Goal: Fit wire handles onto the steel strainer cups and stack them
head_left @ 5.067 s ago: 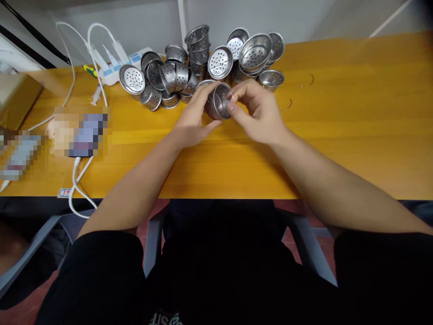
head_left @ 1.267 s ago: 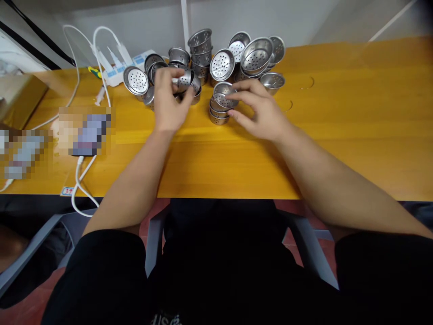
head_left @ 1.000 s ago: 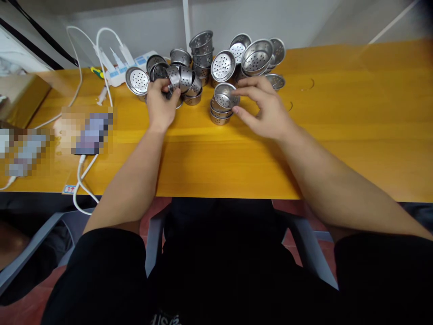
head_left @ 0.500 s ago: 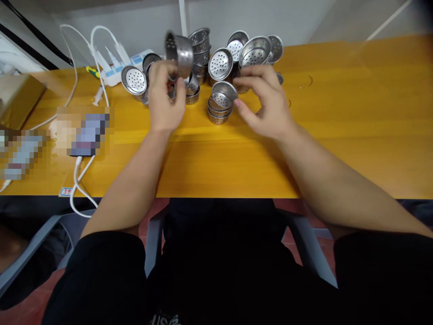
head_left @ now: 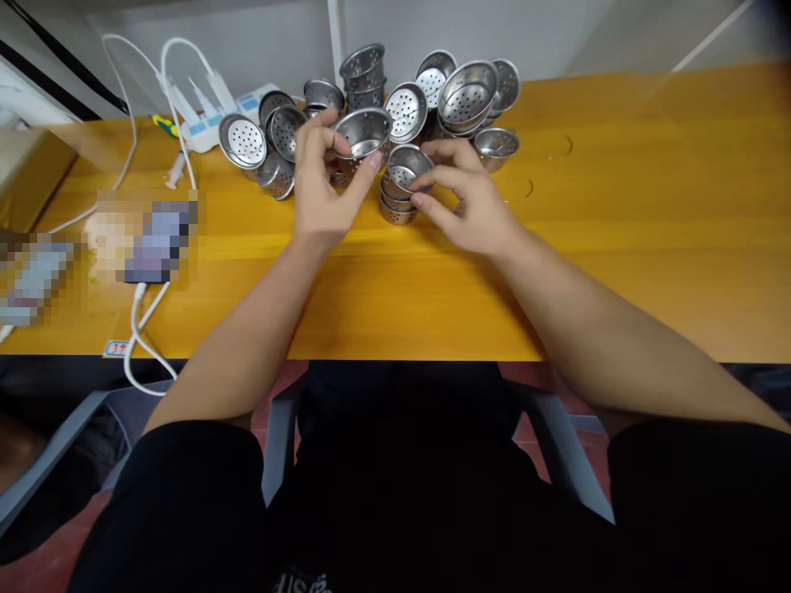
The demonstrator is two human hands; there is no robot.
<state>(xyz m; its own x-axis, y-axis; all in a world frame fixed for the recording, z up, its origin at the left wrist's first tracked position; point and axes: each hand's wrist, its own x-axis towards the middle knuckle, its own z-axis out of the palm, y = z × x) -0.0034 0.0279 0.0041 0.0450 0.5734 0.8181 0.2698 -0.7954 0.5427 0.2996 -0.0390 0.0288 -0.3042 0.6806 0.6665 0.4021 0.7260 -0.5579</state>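
My left hand (head_left: 325, 189) grips a perforated metal cup (head_left: 364, 123), its open mouth tilted up, raised above the table in front of the other cups. To the right of it, a short stack of perforated cups (head_left: 397, 207) stands upright on the table. My right hand (head_left: 473, 202) is at the right side of that stack, its index finger over the rim of the top cup (head_left: 404, 169) and its thumb against the outside. Part of the pile behind is hidden by my left hand and the raised cup.
Several more perforated cups (head_left: 466, 97) are heaped and stacked along the back of the wooden table (head_left: 648, 231). At the left are a power strip (head_left: 213, 123) with white cables, a small syringe (head_left: 176, 170), a blurred phone (head_left: 161, 239) and a box (head_left: 37, 181). Thin curved wires (head_left: 561, 148) lie right.
My left hand has picked a cup out of the left pile, lifted it and brought it right, towards the stack. My right hand has closed in on the stack's top cup.
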